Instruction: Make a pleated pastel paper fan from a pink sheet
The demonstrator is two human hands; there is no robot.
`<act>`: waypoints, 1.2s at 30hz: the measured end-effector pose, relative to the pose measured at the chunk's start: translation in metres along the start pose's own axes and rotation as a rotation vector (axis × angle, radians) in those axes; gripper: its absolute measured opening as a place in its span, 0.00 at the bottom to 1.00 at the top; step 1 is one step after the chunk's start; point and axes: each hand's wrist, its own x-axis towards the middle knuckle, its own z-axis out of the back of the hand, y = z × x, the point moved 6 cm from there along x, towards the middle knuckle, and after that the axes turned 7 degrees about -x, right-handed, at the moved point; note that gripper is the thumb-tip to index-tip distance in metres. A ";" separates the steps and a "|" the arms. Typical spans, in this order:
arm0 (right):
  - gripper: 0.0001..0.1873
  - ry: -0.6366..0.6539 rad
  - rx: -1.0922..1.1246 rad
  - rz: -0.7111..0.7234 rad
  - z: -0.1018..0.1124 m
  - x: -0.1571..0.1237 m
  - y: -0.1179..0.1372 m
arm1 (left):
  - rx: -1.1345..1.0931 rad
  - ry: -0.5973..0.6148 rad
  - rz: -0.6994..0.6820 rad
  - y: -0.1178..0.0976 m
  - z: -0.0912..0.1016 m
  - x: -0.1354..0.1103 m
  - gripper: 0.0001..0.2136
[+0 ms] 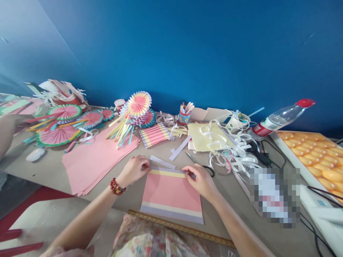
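A pink sheet of paper [171, 191] lies on the table in front of me, banded in yellow and lavender along its far and near edges. My left hand [136, 168] is closed, its fingertips pinching the left end of the lavender paper strip [166, 171] at the sheet's far edge. At the other end of that strip, the thumb and fingers of my right hand [198, 178] are pressed together. A loose lavender strip [163, 162] lies just beyond the sheet. Scissors [199, 164] are partly hidden behind my right hand.
A stack of pink paper [99, 157] lies at left, near paper fans [65, 113] and a white mouse [35, 154]. Farther back are a pleated sheet [155, 135] and a pen cup [184, 116]. Curled white strips [237, 155] and a bottle [280, 119] stand right. Another person's arm [7, 132] reaches in.
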 end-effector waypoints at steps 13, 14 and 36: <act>0.13 0.010 0.002 0.000 -0.003 0.000 -0.001 | 0.015 -0.001 0.003 0.002 -0.002 0.000 0.06; 0.13 0.014 0.002 0.002 -0.003 0.000 -0.001 | 0.017 0.002 0.005 0.002 -0.002 0.000 0.06; 0.20 -0.016 0.002 0.041 -0.007 -0.001 -0.006 | 0.025 0.004 0.019 0.000 -0.001 0.000 0.06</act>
